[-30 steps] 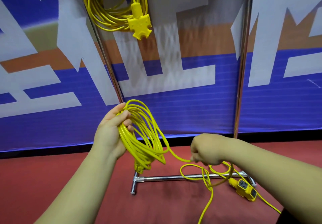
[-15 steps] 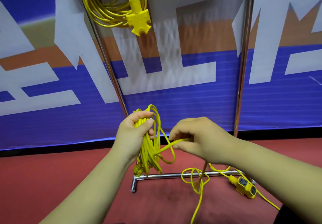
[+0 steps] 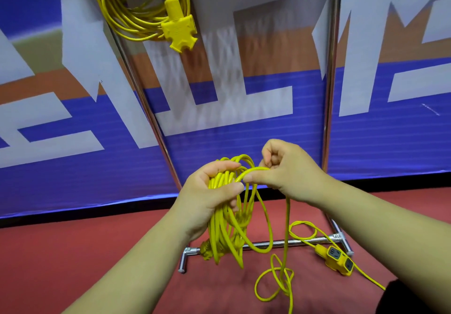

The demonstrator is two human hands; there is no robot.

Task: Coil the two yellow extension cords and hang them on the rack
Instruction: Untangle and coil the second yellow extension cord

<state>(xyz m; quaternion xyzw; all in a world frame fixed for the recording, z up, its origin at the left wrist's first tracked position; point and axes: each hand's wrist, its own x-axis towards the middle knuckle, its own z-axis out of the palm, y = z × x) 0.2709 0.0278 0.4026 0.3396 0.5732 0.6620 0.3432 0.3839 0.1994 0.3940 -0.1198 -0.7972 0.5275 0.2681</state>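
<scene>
Both hands meet chest-high: left hand (image 3: 214, 191) clenches the yellow cord coil (image 3: 229, 221), right hand (image 3: 288, 169) pinches its next loop (image 3: 251, 170).

banner (image 3: 244, 128): large white shapes on blue and orange that look like pieces of oversized characters, cut off by the frame; no whole letter or word can be read
hanging socket block (image 3: 179, 30): faint raised marking on its face, too small to read
floor socket block (image 3: 338, 260): no legible label
</scene>
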